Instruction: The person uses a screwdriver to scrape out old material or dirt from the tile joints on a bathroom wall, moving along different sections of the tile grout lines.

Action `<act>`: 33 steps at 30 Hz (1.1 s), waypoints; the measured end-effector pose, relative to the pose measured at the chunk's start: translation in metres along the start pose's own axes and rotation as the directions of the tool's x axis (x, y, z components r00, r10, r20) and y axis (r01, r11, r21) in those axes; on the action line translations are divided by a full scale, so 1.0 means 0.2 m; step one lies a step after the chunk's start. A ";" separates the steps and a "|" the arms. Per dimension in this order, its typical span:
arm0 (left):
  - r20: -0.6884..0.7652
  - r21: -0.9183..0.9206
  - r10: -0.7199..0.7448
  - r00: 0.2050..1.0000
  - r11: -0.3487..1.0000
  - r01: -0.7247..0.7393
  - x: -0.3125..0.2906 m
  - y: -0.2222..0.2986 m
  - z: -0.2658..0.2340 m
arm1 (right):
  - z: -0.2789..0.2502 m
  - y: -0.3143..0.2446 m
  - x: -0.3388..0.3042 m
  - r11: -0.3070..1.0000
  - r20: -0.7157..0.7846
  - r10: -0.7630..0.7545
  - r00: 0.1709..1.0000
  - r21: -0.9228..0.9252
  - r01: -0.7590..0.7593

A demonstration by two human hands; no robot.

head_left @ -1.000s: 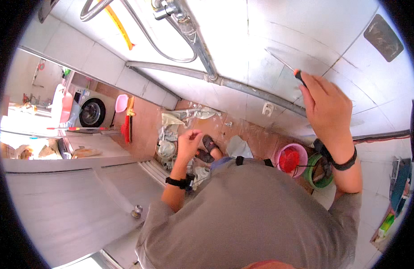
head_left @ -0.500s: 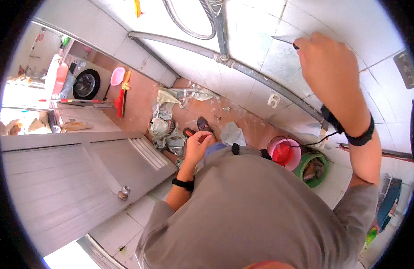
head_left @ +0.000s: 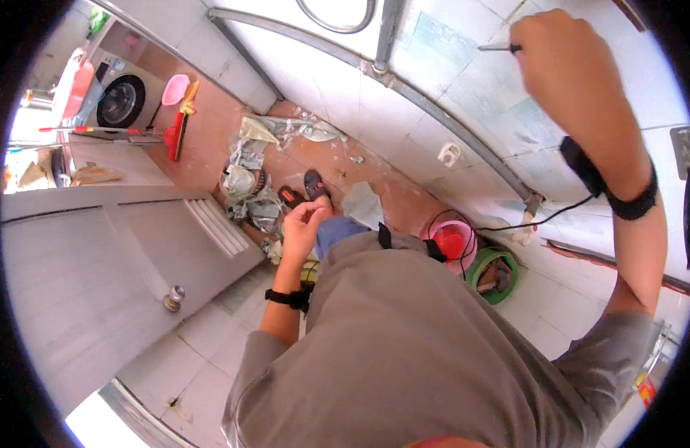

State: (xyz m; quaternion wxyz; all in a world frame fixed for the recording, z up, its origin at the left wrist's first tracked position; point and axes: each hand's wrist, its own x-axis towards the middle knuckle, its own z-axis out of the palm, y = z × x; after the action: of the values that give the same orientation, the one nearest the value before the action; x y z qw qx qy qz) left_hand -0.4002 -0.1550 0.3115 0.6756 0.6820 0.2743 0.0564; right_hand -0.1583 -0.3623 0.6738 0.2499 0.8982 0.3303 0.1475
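High at the upper right, my right hand is closed around the dark handle of a thin metal-bladed tool. Its blade points left at the tiled wall, where patches look greyish blue. Whether the tip touches the tiles I cannot tell. My left hand hangs in front of my waist, fingers curled and thumb near the index finger. Nothing shows between them. Black bands circle both wrists, and a dark cable runs from the right one down toward my waist.
Grey pipes cross the wall above a white socket. A pink bucket and a green basin stand by the wall. Crumpled plastic and debris lie on the red floor. A grey door stands at left, a washing machine beyond.
The whole view has shifted, so floor and door appear further left. My right hand with the tool appears slightly higher and further right; its grip is unchanged. The left hand stays near my waist.
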 end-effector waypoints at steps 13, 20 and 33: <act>-0.135 -0.117 -0.167 0.977 0.981 0.151 -0.36 -0.17 -0.04 | 0.04 0.00 0.08 0.996 0.066 -0.085 0.994 -0.018 0.086; -0.085 -0.107 -0.154 0.984 0.984 0.145 -0.18 -0.20 -0.26 | 0.09 -0.09 0.06 0.986 -0.016 0.028 0.999 -0.163 -0.030; 0.038 -0.157 -0.205 0.978 0.965 0.209 0.00 -0.27 -0.50 | 0.04 -0.13 0.07 0.981 -0.026 0.060 0.998 -0.181 -0.064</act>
State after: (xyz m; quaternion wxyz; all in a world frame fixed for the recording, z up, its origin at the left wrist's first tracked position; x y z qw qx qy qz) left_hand -0.4606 -0.0701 0.2672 0.7331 0.5938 0.3315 0.0002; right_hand -0.1581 -0.3382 0.6532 0.3227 0.8799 0.2898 0.1939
